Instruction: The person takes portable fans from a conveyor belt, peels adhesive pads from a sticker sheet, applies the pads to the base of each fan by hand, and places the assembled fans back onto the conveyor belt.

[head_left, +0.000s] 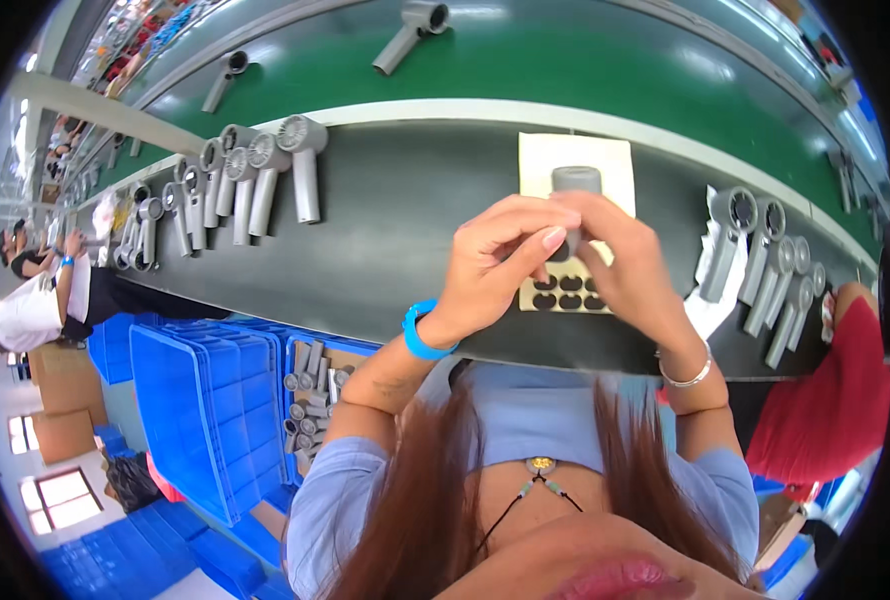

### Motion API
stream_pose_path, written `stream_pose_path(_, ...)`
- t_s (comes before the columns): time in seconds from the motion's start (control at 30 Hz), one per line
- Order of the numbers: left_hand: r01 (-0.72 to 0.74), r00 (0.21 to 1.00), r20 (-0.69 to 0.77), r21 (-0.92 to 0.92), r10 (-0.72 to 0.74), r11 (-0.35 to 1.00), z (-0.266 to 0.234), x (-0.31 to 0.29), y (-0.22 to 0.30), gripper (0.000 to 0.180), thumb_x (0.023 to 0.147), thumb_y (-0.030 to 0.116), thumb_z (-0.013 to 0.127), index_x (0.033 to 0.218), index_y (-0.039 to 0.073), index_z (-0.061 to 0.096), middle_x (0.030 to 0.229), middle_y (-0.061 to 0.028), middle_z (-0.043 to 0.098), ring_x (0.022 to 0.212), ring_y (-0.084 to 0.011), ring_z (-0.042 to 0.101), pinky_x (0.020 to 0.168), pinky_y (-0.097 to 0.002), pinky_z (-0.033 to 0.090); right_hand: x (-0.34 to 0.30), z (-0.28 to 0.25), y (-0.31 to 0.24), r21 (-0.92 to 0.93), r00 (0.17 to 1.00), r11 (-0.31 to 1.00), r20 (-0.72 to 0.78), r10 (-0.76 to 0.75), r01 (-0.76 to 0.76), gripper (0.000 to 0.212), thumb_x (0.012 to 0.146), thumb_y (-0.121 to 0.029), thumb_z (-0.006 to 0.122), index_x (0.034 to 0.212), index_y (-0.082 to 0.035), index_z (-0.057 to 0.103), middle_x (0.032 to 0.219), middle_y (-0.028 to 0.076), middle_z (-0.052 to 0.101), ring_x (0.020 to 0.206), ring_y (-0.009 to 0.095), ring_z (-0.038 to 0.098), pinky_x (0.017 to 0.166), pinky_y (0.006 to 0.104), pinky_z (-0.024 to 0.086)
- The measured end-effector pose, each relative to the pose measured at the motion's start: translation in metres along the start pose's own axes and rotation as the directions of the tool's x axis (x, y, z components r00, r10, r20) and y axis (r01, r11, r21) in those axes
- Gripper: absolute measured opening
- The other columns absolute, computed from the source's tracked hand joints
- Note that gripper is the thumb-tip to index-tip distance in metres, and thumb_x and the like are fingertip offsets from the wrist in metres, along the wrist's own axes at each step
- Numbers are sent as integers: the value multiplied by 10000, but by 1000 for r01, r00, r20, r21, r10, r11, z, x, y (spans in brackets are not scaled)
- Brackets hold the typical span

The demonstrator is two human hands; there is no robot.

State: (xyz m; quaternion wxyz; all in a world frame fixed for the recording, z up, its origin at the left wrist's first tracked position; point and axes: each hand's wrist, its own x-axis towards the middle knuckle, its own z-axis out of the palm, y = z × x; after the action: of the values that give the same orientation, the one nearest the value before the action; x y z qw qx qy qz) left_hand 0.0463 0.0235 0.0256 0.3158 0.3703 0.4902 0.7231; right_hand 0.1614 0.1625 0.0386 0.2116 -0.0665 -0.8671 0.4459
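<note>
Head view shows a gray fan [577, 180] just right of centre, partly hidden, apparently held by the curled right hand [630, 265]. The left hand [500, 255] bunches thumb and fingers narrowly beside it; what they pinch cannot be told. The step looks like close fingertip work, probably calling next for a steady hold. Below lies a yellow sheet [538, 150] bearing dark ovals [570, 283]; other gray fans [305, 170] stand at upper left.

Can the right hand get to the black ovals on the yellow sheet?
Probably yes: the right hand is close by, and several black ovals show uncovered. Its fingers look busy at the gray gadget, though.
</note>
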Motion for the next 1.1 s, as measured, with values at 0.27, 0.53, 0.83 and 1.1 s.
stream_pose_path(0.27, -115, 946, -78, 824, 313, 554, -133, 118, -37, 326, 784, 175, 694, 1054, 3, 630, 1151, -197, 553, 1046, -346, 543, 884, -402, 464, 112, -78, 128, -572, 927, 820, -319, -199, -20, 511, 669, 194, 451, 1113, -45, 536, 1237, 160, 541, 1158, 377, 508, 937, 393, 427)
stream_pose_path(0.53, -35, 959, -114, 860, 259, 510, -165, 130, -47, 368, 822, 190, 677, 1139, 19, 600, 1182, -144, 576, 1122, -292, 532, 938, -382, 439, 122, -105, 224, -730, 952, 671, -279, -122, -128, 529, 672, 150, 484, 1157, -55, 542, 1412, 245, 360, 1266, 419, 392, 1026, 432, 387)
stream_pose_path(0.83, -694, 720, 283, 276, 634, 665, -5, 67, 110, 684, 808, 200, 670, 1358, -49, 348, 1346, -248, 442, 1138, -365, 544, 901, -416, 492, 22, -59, 99, -527, 975, 834, -217, 53, -163, 283, 828, -11, 581, 1106, -65, 581, 1269, 178, 527, 1038, 383, 560, 901, 403, 450)
stream_pose_path(1.1, -694, 720, 262, 258, 643, 672, 4, 52, 97, 666, 807, 178, 669, 1355, -36, 357, 1340, -237, 448, 1134, -359, 545, 896, -413, 495, -58, -27, 37, -318, 936, 882, -70, 344, -348, 167, 822, -20, 606, 988, -7, 625, 903, 145, 600, 774, 269, 598, 683, 335, 487)
